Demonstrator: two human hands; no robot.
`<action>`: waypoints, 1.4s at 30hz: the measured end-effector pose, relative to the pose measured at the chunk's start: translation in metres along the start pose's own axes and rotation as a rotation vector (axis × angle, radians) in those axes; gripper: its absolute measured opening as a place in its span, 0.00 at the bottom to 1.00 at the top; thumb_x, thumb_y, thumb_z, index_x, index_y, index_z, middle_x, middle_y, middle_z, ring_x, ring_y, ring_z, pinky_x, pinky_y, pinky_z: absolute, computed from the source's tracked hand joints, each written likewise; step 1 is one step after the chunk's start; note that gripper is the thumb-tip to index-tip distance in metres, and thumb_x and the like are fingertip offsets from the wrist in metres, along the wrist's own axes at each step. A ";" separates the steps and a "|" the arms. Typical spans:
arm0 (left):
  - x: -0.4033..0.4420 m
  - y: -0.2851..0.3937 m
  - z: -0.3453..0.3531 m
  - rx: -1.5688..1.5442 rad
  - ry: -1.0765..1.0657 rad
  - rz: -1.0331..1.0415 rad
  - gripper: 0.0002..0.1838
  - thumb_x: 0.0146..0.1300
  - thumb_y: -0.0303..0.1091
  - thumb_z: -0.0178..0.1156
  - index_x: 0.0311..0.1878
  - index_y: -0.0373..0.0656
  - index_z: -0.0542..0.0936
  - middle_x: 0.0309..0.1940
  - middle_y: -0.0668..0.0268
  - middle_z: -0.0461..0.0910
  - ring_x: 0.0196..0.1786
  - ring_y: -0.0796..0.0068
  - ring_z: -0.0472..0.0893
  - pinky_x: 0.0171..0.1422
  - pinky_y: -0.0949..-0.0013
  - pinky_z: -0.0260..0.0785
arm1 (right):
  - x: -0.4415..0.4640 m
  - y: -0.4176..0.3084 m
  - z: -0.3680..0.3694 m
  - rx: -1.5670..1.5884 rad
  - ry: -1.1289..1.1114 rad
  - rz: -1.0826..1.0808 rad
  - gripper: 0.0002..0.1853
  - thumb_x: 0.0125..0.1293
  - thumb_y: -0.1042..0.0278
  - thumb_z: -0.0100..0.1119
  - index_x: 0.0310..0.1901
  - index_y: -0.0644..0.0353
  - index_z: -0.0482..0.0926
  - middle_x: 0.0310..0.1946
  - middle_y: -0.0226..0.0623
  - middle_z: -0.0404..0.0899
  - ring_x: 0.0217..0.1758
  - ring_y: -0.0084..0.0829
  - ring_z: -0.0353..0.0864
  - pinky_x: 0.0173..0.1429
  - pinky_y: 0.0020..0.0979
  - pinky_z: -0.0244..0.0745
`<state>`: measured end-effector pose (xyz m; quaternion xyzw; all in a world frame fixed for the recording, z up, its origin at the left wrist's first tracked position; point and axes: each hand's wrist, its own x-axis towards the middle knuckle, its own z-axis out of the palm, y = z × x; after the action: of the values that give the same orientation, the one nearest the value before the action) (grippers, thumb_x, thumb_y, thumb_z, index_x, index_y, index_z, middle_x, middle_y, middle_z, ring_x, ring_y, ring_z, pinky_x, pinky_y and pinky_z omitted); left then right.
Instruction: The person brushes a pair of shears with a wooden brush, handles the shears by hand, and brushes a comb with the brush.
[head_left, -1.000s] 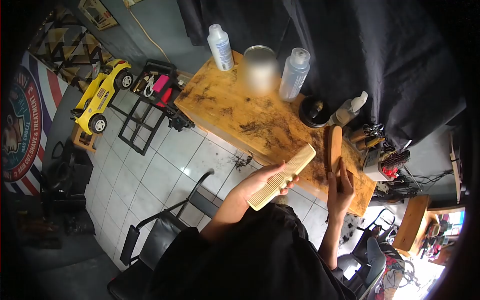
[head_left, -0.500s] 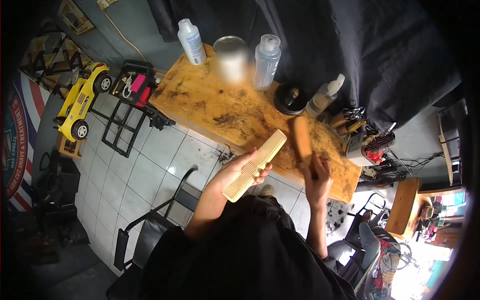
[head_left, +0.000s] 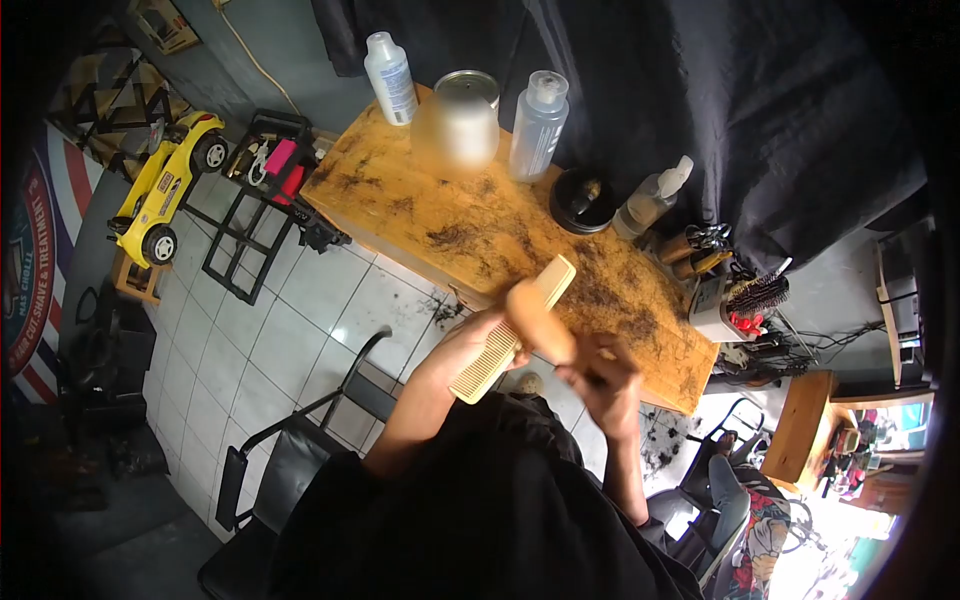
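In my left hand (head_left: pixel 462 345) is a wide cream comb (head_left: pixel 484 370), tilted with its far end up to the right. My right hand (head_left: pixel 610 388) is closed around the handle of a wooden brush (head_left: pixel 540 325), which is smeared by motion. The brush head lies across the middle of the comb, hiding part of it and some of my left fingers. Whether its bristles touch the comb I cannot tell. Beyond both hands is a wooden table (head_left: pixel 390 205) strewn with dark hair clippings.
On the table stand a white bottle (head_left: pixel 391 80), a clear bottle (head_left: pixel 539 128), a black bowl (head_left: pixel 582 200), a spray bottle (head_left: pixel 652 198) and a holder with brushes (head_left: pixel 715 305). A black chair (head_left: pixel 300 465) is at the left, a yellow toy car (head_left: pixel 165 190) farther off. A person sits at the right.
My right hand has swung the brush leftward and down, from beside the comb to across it. My left hand and the comb have barely moved.
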<state>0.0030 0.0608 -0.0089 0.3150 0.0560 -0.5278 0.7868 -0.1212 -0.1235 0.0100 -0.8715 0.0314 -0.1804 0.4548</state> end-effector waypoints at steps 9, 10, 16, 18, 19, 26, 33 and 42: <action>-0.012 0.007 0.002 -0.100 -0.103 0.337 0.23 0.73 0.38 0.49 0.65 0.37 0.63 0.55 0.54 0.74 0.58 0.60 0.76 0.63 0.54 0.74 | -0.006 0.018 -0.011 0.105 0.271 0.368 0.27 0.63 0.55 0.67 0.50 0.75 0.78 0.35 0.38 0.76 0.30 0.25 0.76 0.26 0.26 0.69; -0.011 0.011 0.003 -0.095 -0.072 0.376 0.23 0.73 0.35 0.49 0.66 0.37 0.62 0.56 0.54 0.73 0.60 0.59 0.75 0.63 0.55 0.74 | -0.008 0.011 -0.012 0.196 0.164 0.437 0.29 0.64 0.52 0.65 0.50 0.77 0.76 0.34 0.38 0.76 0.28 0.24 0.76 0.25 0.22 0.67; -0.009 0.006 0.016 0.016 0.078 0.574 0.25 0.70 0.25 0.52 0.69 0.40 0.59 0.60 0.56 0.69 0.64 0.60 0.72 0.64 0.61 0.72 | -0.010 -0.014 0.011 0.653 0.108 0.500 0.21 0.61 0.61 0.69 0.48 0.65 0.71 0.33 0.28 0.76 0.29 0.15 0.72 0.31 0.19 0.67; -0.008 -0.001 0.019 0.005 0.061 0.557 0.27 0.68 0.23 0.55 0.69 0.43 0.61 0.60 0.60 0.70 0.64 0.64 0.72 0.62 0.65 0.73 | -0.004 -0.017 0.015 0.651 0.178 0.441 0.19 0.61 0.66 0.69 0.47 0.65 0.71 0.34 0.28 0.75 0.32 0.16 0.73 0.35 0.20 0.69; -0.009 -0.003 0.018 0.012 0.055 0.542 0.27 0.68 0.23 0.55 0.69 0.43 0.61 0.60 0.60 0.70 0.64 0.64 0.72 0.62 0.65 0.73 | -0.003 -0.019 0.014 0.699 0.178 0.492 0.18 0.60 0.70 0.68 0.47 0.65 0.71 0.34 0.28 0.76 0.35 0.17 0.74 0.39 0.20 0.70; -0.015 0.006 0.027 1.243 0.816 1.403 0.30 0.58 0.31 0.67 0.62 0.35 0.68 0.56 0.51 0.72 0.67 0.49 0.65 0.72 0.48 0.53 | -0.008 -0.007 -0.012 0.439 0.147 0.348 0.17 0.60 0.77 0.66 0.48 0.66 0.71 0.37 0.31 0.77 0.40 0.19 0.74 0.45 0.23 0.71; -0.016 -0.004 0.024 1.604 -0.117 0.588 0.09 0.61 0.28 0.62 0.44 0.37 0.80 0.30 0.55 0.82 0.34 0.54 0.81 0.38 0.61 0.70 | -0.006 -0.010 -0.009 0.430 0.138 0.325 0.18 0.61 0.72 0.67 0.50 0.68 0.73 0.40 0.36 0.78 0.43 0.23 0.75 0.49 0.24 0.71; -0.017 -0.003 0.031 1.324 -0.002 0.643 0.09 0.68 0.32 0.57 0.43 0.35 0.76 0.21 0.60 0.73 0.20 0.76 0.72 0.26 0.69 0.63 | 0.010 -0.031 -0.001 -0.055 0.338 -0.015 0.26 0.63 0.64 0.63 0.61 0.67 0.73 0.41 0.41 0.70 0.47 0.35 0.69 0.51 0.34 0.69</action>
<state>-0.0145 0.0567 0.0222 0.7244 -0.3703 -0.1948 0.5479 -0.1151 -0.1081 0.0383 -0.8411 0.1059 -0.3269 0.4177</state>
